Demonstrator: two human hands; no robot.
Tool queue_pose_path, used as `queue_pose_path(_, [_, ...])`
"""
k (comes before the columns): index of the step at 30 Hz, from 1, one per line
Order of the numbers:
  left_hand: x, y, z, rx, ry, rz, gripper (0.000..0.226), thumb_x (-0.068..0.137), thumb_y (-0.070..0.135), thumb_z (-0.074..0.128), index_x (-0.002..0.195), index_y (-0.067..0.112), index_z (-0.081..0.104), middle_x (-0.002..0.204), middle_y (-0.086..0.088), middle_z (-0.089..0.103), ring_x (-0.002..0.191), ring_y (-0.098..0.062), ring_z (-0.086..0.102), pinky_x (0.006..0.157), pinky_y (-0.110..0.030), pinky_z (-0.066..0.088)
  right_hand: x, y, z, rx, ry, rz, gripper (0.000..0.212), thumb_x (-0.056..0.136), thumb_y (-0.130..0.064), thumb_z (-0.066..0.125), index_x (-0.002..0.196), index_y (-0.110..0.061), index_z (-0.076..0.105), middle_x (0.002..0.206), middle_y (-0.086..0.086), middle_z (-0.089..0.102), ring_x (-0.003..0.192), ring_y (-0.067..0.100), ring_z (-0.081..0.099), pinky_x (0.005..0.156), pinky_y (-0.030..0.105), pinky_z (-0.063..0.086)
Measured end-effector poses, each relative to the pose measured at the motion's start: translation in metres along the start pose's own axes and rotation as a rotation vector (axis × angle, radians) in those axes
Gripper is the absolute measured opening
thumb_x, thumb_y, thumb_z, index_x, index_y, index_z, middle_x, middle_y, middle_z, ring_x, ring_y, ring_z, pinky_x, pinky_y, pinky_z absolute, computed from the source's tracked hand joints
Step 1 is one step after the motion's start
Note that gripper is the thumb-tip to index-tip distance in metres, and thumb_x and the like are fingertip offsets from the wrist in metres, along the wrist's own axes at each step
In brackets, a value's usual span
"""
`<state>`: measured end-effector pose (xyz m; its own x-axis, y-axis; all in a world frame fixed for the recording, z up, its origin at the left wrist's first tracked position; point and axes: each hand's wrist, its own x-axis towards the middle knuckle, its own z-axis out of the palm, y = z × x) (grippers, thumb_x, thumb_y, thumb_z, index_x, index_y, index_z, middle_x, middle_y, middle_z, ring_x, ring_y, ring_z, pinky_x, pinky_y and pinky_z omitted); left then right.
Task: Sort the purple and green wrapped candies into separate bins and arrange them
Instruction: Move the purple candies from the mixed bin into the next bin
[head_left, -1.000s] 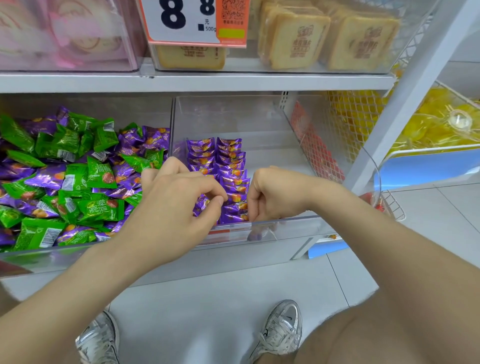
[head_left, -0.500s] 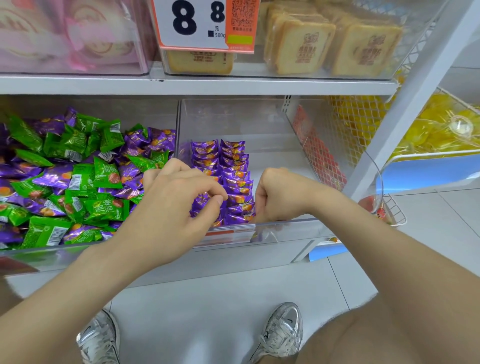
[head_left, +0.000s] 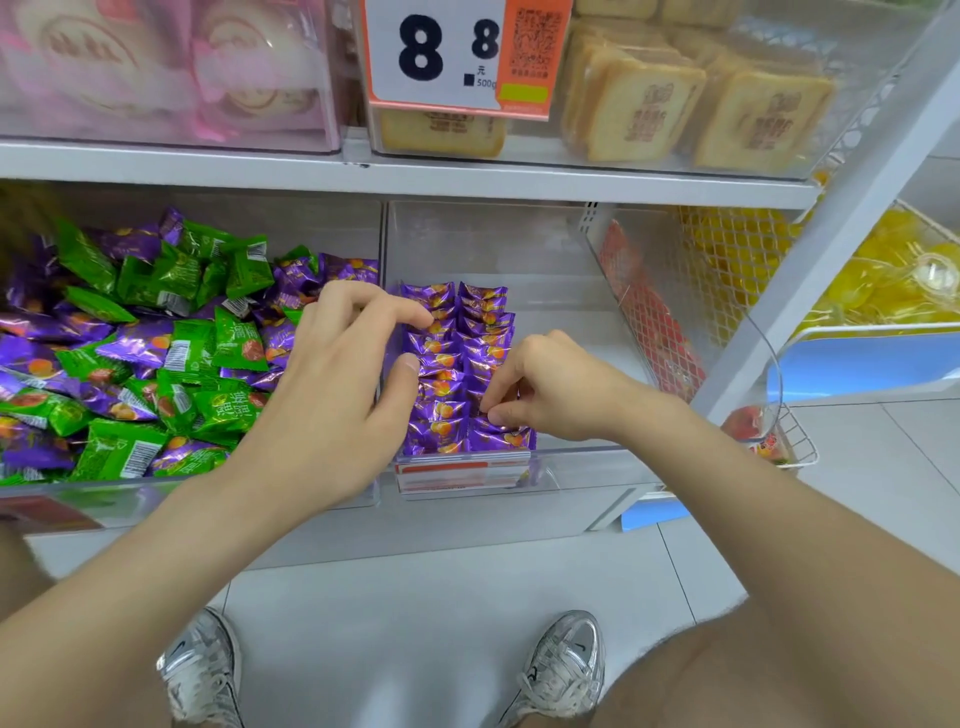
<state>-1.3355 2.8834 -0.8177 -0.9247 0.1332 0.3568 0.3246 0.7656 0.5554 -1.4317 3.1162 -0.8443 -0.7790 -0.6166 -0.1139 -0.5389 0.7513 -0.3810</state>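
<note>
We have two neat rows of purple foil-wrapped candies (head_left: 460, 364) in the clear plastic right bin (head_left: 571, 457), our right hand (head_left: 550, 395) pinching one, left hand (head_left: 337, 395) spread beside them, while the mixed purple-and-green heap (head_left: 145, 353) remains largely unsorted.

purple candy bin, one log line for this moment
stage: arranging | left hand: open, fingers spread over rows | right hand: pinching purple foil-wrapped candy | clear plastic bin: two purple rows
</note>
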Motion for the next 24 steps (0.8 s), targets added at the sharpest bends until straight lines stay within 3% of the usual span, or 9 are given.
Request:
queue_pose_path(3, [0.0, -0.002, -0.006, -0.009, -0.003, 0.017, 0.033, 0.103, 0.017, 0.052, 0.134, 0.026, 0.057, 0.131, 0.01, 0.043, 0.125, -0.005, 0.045, 0.101, -0.009, 0.03, -0.003, -0.008, -0.007, -0.025, 0.043, 0.017, 0.008, 0.092, -0.028, 0.078, 0.087, -0.026, 0.084, 0.073, -0.017, 0.074, 0.069, -0.01, 0.061, 0.068, 0.013, 0.042])
queue_pose_path(7, [0.001, -0.007, -0.024, -0.054, 0.026, -0.016, 0.022, 0.102, 0.02, 0.055, 0.123, 0.029, 0.054, 0.117, 0.01, 0.049, 0.103, 0.001, 0.056, 0.083, -0.027, 0.048, -0.009, -0.043, -0.02, 0.115, 0.37, 0.029, 0.021, 0.099, -0.024, 0.062, 0.082, -0.021, 0.075, 0.063, -0.01, 0.067, 0.062, 0.011, 0.061, 0.066, 0.017, 0.039])
queue_pose_path(9, [0.002, -0.014, -0.04, -0.01, -0.033, -0.082, 0.013, 0.101, 0.027, 0.057, 0.113, 0.031, 0.055, 0.101, 0.011, 0.058, 0.091, 0.0, 0.057, 0.075, -0.027, 0.046, -0.01, -0.077, -0.02, 0.254, 0.49, 0.003, 0.019, 0.097, -0.017, 0.06, 0.086, -0.022, 0.074, 0.063, -0.009, 0.065, 0.061, 0.011, 0.06, 0.063, 0.014, 0.039])
queue_pose_path(12, [-0.002, -0.034, -0.068, 0.159, -0.247, -0.168, 0.012, 0.101, 0.04, 0.059, 0.109, 0.032, 0.06, 0.093, 0.01, 0.063, 0.092, -0.004, 0.056, 0.078, -0.032, 0.045, -0.002, -0.13, -0.009, 0.243, 0.568, -0.155, 0.017, 0.091, -0.01, 0.061, 0.089, -0.021, 0.074, 0.077, -0.011, 0.062, 0.069, 0.004, 0.058, 0.068, 0.01, 0.037])
queue_pose_path(14, [-0.004, -0.05, -0.085, 0.25, -0.345, -0.217, 0.018, 0.1, 0.046, 0.06, 0.112, 0.033, 0.063, 0.096, 0.009, 0.061, 0.092, -0.006, 0.053, 0.079, -0.034, 0.04, 0.013, -0.153, 0.002, 0.154, 0.544, -0.278, 0.016, 0.089, -0.008, 0.061, 0.094, -0.017, 0.074, 0.087, -0.003, 0.062, 0.08, 0.007, 0.057, 0.076, 0.019, 0.042])
queue_pose_path(16, [-0.009, -0.068, -0.104, 0.262, -0.314, -0.281, 0.019, 0.1, 0.046, 0.062, 0.112, 0.033, 0.066, 0.099, 0.008, 0.059, 0.088, -0.005, 0.05, 0.077, -0.032, 0.035, 0.033, -0.172, 0.013, 0.018, 0.446, -0.341, 0.02, 0.09, -0.01, 0.057, 0.102, -0.012, 0.073, 0.094, 0.004, 0.062, 0.092, 0.022, 0.058, 0.084, 0.032, 0.047])
queue_pose_path(18, [-0.007, -0.085, -0.112, 0.273, -0.253, -0.375, 0.023, 0.098, 0.046, 0.063, 0.115, 0.032, 0.065, 0.108, 0.001, 0.058, 0.1, -0.017, 0.054, 0.085, -0.034, 0.04, 0.051, -0.184, 0.021, -0.112, 0.322, -0.316, 0.027, 0.092, -0.013, 0.054, 0.112, -0.009, 0.071, 0.101, 0.009, 0.064, 0.1, 0.029, 0.059, 0.09, 0.043, 0.05])
queue_pose_path(20, [-0.008, -0.102, -0.119, 0.366, -0.19, -0.498, 0.037, 0.097, 0.045, 0.063, 0.128, 0.027, 0.057, 0.126, -0.011, 0.05, 0.121, -0.037, 0.05, 0.103, -0.045, 0.044, 0.068, -0.2, 0.026, -0.15, 0.238, -0.291, 0.032, 0.093, -0.013, 0.054, 0.121, -0.008, 0.068, 0.11, 0.013, 0.066, 0.107, 0.033, 0.06, 0.094, 0.048, 0.05])
queue_pose_path(24, [0.001, -0.135, -0.134, 0.523, -0.083, -0.588, 0.067, 0.087, 0.024, 0.073, 0.137, 0.004, 0.033, 0.138, -0.024, 0.031, 0.128, -0.049, 0.036, 0.107, -0.055, 0.042, 0.106, -0.225, 0.034, -0.154, 0.243, -0.237, 0.04, 0.094, -0.017, 0.053, 0.132, -0.003, 0.058, 0.123, 0.019, 0.061, 0.117, 0.038, 0.058, 0.099, 0.05, 0.051])
